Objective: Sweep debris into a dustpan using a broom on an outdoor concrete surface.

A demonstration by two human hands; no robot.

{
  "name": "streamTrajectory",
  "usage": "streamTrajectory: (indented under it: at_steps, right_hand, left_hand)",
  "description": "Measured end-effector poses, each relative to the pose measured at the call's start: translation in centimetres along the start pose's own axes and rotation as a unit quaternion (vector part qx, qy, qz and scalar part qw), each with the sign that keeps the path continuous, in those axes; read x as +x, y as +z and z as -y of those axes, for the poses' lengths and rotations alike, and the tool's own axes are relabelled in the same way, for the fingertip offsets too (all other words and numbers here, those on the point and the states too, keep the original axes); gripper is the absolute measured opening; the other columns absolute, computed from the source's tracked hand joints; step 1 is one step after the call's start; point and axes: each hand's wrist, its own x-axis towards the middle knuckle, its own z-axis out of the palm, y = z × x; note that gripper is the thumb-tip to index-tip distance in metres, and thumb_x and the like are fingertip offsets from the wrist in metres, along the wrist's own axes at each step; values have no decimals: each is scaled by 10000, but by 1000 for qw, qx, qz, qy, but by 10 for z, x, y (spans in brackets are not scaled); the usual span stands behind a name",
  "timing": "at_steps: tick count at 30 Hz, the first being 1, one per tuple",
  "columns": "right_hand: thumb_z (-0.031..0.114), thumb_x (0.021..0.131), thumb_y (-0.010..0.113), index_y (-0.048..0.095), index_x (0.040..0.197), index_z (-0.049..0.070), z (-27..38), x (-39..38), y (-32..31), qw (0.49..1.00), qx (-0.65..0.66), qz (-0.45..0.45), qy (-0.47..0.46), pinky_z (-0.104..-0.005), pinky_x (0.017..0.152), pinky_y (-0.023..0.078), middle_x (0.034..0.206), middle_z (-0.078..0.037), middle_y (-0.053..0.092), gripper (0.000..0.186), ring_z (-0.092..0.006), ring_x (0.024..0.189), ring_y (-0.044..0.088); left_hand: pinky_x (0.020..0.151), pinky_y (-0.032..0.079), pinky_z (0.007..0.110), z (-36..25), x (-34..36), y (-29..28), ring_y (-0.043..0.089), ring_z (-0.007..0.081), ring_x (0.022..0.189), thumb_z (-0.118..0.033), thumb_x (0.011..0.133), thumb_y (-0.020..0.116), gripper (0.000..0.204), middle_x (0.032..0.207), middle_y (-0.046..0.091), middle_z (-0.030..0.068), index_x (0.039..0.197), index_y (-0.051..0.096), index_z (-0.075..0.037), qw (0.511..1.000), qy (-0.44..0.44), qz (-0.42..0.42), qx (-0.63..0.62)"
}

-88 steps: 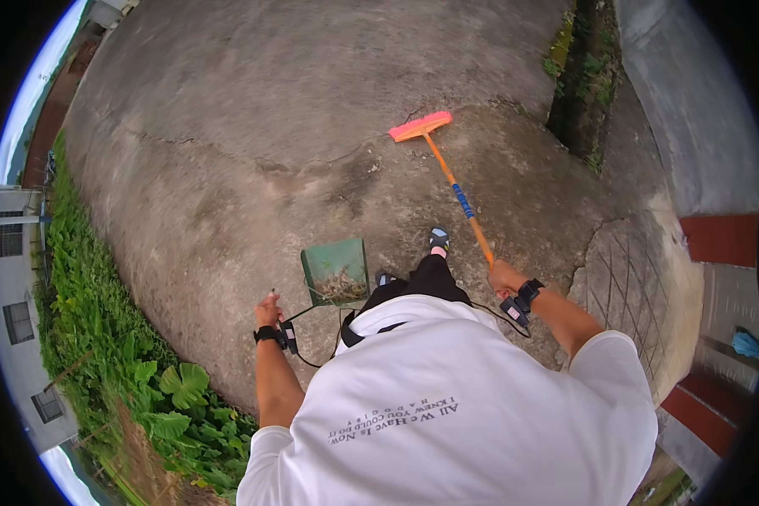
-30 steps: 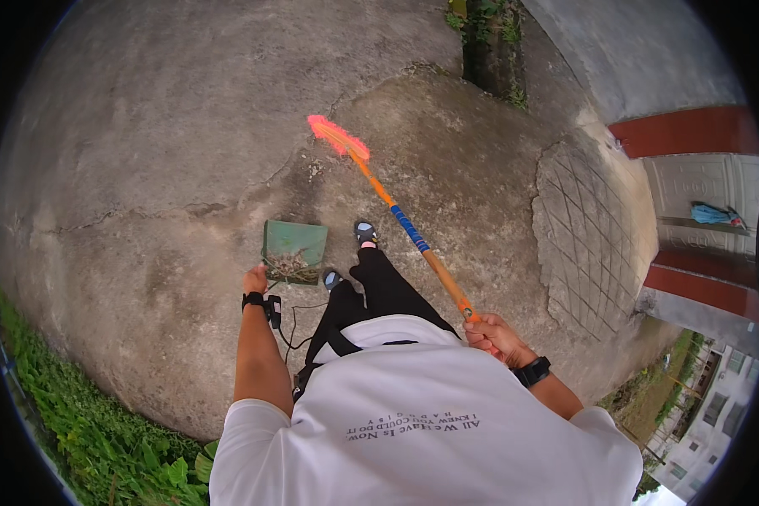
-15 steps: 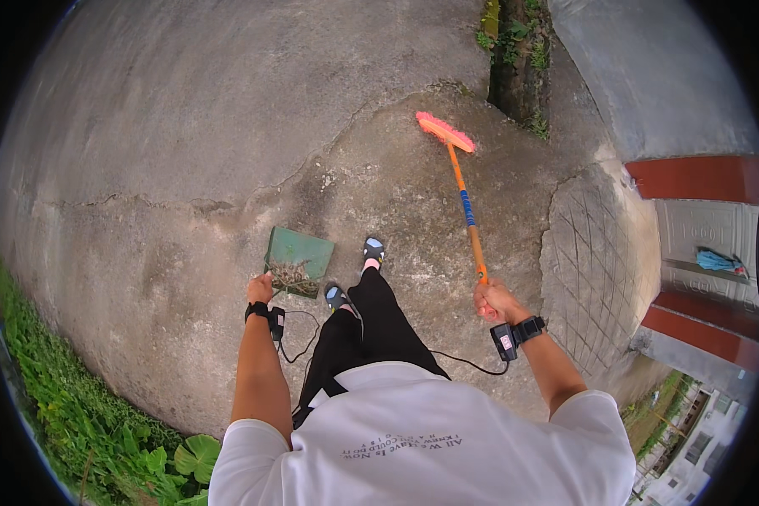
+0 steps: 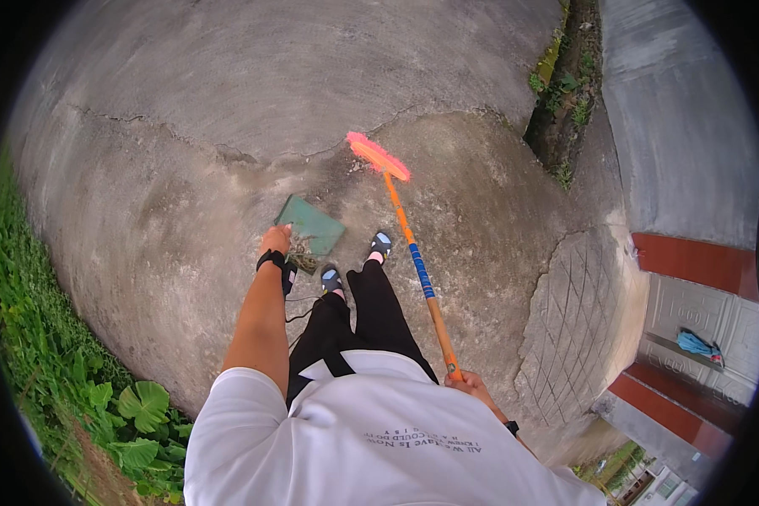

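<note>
In my right hand (image 4: 474, 388), closed close to my right hip, is the end of the orange handle of a broom (image 4: 433, 316) with a blue-wrapped section. Its pink-bristled head (image 4: 378, 157) is on the concrete ahead of my feet, by a little scattered litter (image 4: 359, 165). My left hand (image 4: 276, 239) is closed at the side of a green dustpan (image 4: 316, 224); the fingers cover the part they grip. Dry leaves and twigs (image 4: 302, 255) lie in the dustpan, just left of my feet.
Rough concrete ground (image 4: 202, 253) with a long crack surrounds me. Green plants (image 4: 67, 363) border the left side. A narrow ditch (image 4: 572, 93) runs at the far right. To the right are a crosshatched ramp (image 4: 565, 337) and a pale door (image 4: 683, 316) between red posts.
The broom head has come left and nearer the dustpan, while my right hand has drawn back toward my body. My left hand and the dustpan sit slightly higher in view; the view has turned.
</note>
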Motion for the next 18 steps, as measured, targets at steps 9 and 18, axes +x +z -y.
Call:
streamTrajectory:
  at_steps: [9,18]
  right_hand:
    - [49,721,435,411,693,32,21,109,-42,990,-135,-30,-18,-237,324,368,509,-28,427,40,-105,383,423]
    - [38,700,420,370,710,-15,4,109,-50,913,-401,-11,75,-268,286,352,491,-71,434,74,-152,350,449]
  left_hand:
    - [751,394,380,-11,-12,-7,492,288,900,-417,779,375,365,948,528,135,965,531,-144,996,-73,38,-29]
    - [736,389,386,-22,-20,-16,494,307,868,-395,772,402,344,914,533,149,939,545,-131,993,-107,31,-43]
